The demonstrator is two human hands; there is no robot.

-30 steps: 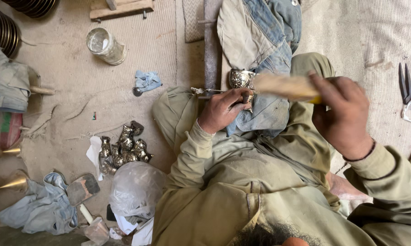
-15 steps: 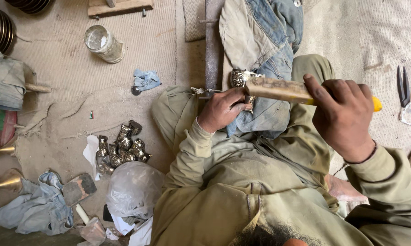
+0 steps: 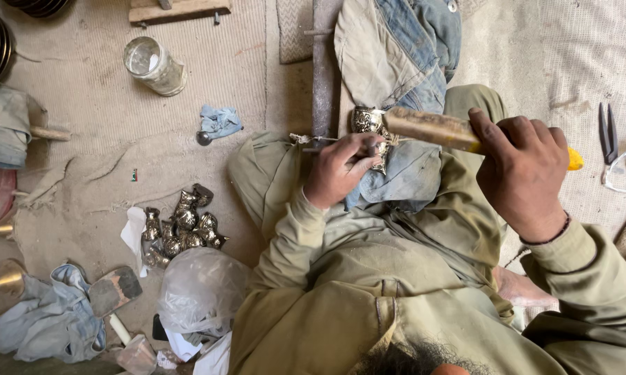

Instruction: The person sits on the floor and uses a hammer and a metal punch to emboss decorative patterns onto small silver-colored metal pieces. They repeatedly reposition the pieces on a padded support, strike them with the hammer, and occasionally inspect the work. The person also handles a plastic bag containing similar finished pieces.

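Over matted floor [image 3: 84, 139], right hand [image 3: 521, 173] fisted around hammer handle [image 3: 431, 128].

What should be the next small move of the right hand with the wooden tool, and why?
Probably bring the wooden tool down onto the metal piece: the right hand holds it just beside the piece, which the left hand steadies on the cloth.

dusty olive-green long-sleeve shirt, worn and wrinkly, cuffs snug at both wrists, thin dark bracelet on the right wrist at 3 o'clock, matching olive trousers
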